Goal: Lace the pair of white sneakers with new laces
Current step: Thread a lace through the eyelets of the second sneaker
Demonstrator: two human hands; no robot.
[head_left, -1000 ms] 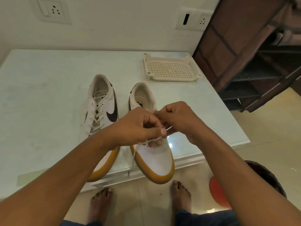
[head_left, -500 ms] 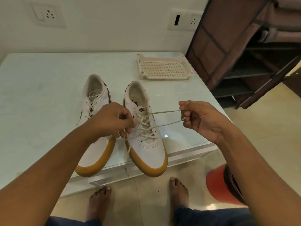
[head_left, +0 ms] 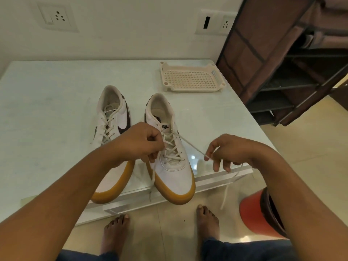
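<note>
**Lace drawn taut across one sneaker**

We see two white, gum-soled shoes side by side on the pale worktop (head_left: 47,110), toes pointing toward the person and reaching its near edge. The sneaker (head_left: 173,178) on the right of the view is the one in hand. The left hand (head_left: 139,144) sits over its eyelets with the fingers curled in, pinching the lace (head_left: 190,145) just below the tongue. From there one strand runs taut out to the right hand (head_left: 229,151), which hovers off to the side of the shoe. Its thumb and forefinger nip the strand while the remaining fingers hang loosely downward. Past that pinch the free end drops over the worktop edge toward the floor. Another loose end trails down beside the toe on the left.

The other sneaker (head_left: 123,114) lies just beside the first, touched by neither hand, its laces crossed up the front.

A cream perforated tray (head_left: 190,78) rests farther back on the worktop, well apart from the shoes. Bare feet (head_left: 207,221) stand on the tiled floor below, near a red bin (head_left: 254,213), and a brown shoe rack (head_left: 282,53) stands at the right.
</note>
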